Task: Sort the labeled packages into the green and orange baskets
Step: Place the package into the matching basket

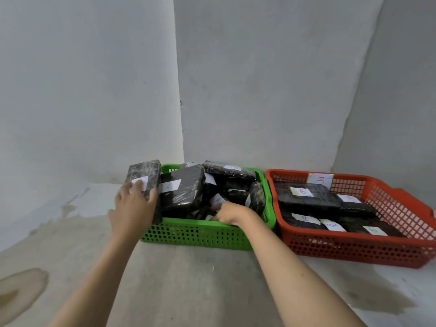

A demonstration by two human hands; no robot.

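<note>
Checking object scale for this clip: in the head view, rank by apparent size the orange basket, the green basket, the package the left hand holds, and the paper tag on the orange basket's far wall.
1. orange basket, though nearer the camera
2. green basket
3. package gripped by the left hand
4. paper tag

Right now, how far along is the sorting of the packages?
Nearly finished: the orange basket holds flat B-labeled packages; the green basket is piled full. The left hand holds one package upright at its edge; the right hand reaches inside. No loose packages remain visible.
</note>
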